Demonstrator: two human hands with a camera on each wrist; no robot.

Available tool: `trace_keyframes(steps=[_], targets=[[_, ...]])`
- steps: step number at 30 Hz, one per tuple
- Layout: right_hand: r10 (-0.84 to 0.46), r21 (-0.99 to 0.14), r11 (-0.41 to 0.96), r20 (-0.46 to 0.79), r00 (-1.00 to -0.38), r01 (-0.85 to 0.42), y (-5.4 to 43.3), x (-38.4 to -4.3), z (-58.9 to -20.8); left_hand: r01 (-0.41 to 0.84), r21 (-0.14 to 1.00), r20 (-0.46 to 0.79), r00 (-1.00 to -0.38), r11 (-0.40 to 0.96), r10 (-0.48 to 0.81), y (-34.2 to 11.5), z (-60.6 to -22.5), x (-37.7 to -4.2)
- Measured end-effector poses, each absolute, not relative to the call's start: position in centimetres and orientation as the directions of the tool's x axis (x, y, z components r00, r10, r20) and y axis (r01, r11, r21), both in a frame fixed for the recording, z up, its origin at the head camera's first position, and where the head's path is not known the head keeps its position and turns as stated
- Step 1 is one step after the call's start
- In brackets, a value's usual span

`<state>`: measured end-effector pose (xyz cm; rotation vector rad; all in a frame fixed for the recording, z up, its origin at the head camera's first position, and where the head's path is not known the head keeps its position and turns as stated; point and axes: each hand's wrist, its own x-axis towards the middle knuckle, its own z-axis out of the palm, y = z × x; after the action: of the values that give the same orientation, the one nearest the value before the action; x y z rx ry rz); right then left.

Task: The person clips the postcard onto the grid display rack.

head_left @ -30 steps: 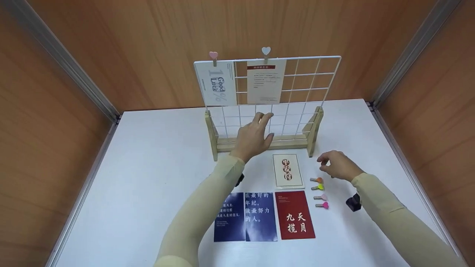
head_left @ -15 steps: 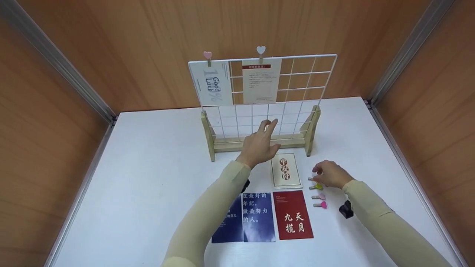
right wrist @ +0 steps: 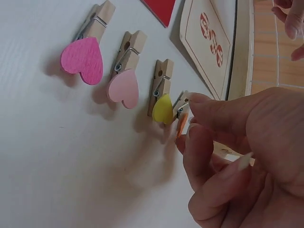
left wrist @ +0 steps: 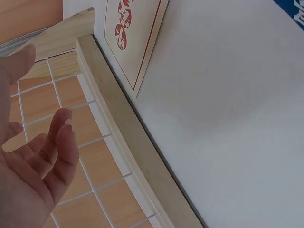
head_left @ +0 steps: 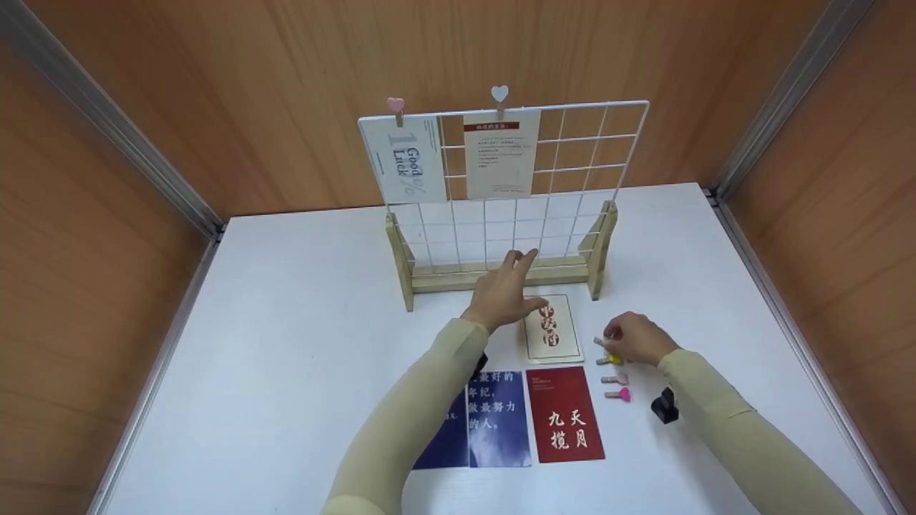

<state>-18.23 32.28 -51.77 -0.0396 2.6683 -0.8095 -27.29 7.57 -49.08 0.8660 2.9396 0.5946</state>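
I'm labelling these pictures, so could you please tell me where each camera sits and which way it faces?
Head: worn on the head, facing forward and down at the rack, cards and clips; sleeves, left hand and right hand show.
Left wrist: on that wrist, facing the rack and cream card; left hand shows.
Right wrist: on that wrist, facing the clips; right hand and part of the left show.
Shared by both wrist views: cream card, rack.

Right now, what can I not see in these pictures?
Left blue card, head view: partly hidden by left sleeve.
Orange clip, head view: mostly behind right hand.
Print on red-topped card, head view: too small.
Blue paper, left wrist view: cut off by the edge.
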Motion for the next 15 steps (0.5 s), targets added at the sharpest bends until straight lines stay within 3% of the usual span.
trace_keyframes(steps=[9, 15], targets=[[-0.093, -0.554, 0.822, -0.353, -0.931, 0.128, 32.4, -17.9, -52.9, 0.496, 0.356, -0.051, -0.836, 0.793, 0.546, 8.2, -50.5, -26.6], [-0.081, -0.577, 0.806, -0.329, -0.941, 0.132, 32.8, -18.1, -53.0, 0.526, 0.275, -0.062, -0.826, 0.805, 0.56, 8.9, -51.0, -27.2]])
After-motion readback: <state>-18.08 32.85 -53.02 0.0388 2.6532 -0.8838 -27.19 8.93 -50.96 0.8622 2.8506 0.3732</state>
